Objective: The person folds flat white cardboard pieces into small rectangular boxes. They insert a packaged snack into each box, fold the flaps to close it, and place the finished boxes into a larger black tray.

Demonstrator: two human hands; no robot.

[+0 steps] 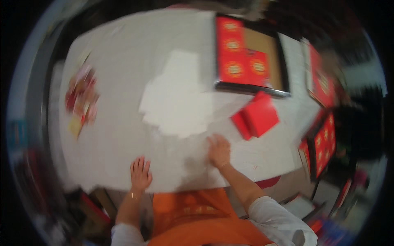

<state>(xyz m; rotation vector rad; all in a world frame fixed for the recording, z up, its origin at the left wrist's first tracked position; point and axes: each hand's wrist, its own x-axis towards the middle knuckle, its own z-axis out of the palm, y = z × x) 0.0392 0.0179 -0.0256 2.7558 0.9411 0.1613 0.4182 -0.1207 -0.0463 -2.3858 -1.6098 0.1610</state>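
My left hand point(140, 175) rests near the front edge of the white-covered table, fingers stretched out and holding nothing. Farther in on the right, my right hand point(219, 150) is at the near edge of a spread of white sheets point(176, 98); its fingers look outstretched and empty, though blurred. Whether it touches the sheets I cannot tell. Plain red folded pieces point(256, 117), like cards or small boxes, lie just beyond it to the right. Behind them is a dark-rimmed tray point(252, 89) partly filled with red packets point(232, 49) bearing gold round designs.
A heap of pinkish and yellow scraps point(83, 94) lies at the table's left. Red printed boxes or trays point(322, 147) stand off the right edge, with another red stack point(318, 78) behind. Boxes point(94, 205) sit below the table at left. An orange apron point(193, 209) covers my front.
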